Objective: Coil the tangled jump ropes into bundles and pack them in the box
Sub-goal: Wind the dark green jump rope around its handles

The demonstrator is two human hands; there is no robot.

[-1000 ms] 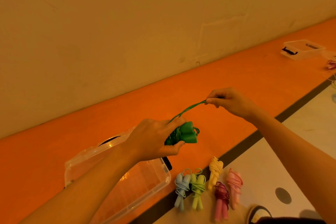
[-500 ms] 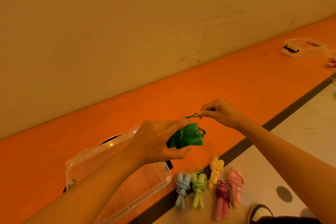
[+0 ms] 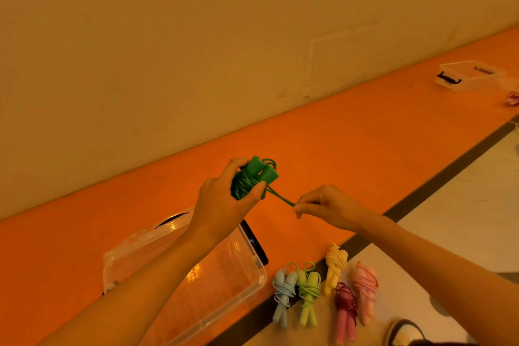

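Green jump rope (image 3: pixel 254 177) is held up over the orange mat (image 3: pixel 365 149), above the clear box (image 3: pixel 224 286). Left hand (image 3: pixel 222 205) grips the bundle, right hand (image 3: pixel 328 206) pinches its loose end (image 3: pixel 280 198). Last wrap, I think; next the end needs tucking in

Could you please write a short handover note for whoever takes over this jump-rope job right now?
Left hand: grips the dark green jump rope, handles and coil together.
Right hand: pinches its loose cord end, drawn taut.
Done: five coiled ropes lie by the clear box: light blue bundle, light green bundle, yellow bundle, maroon bundle, pink bundle.
Left: secure the green end, then pack all six; no bundle shows in the box.
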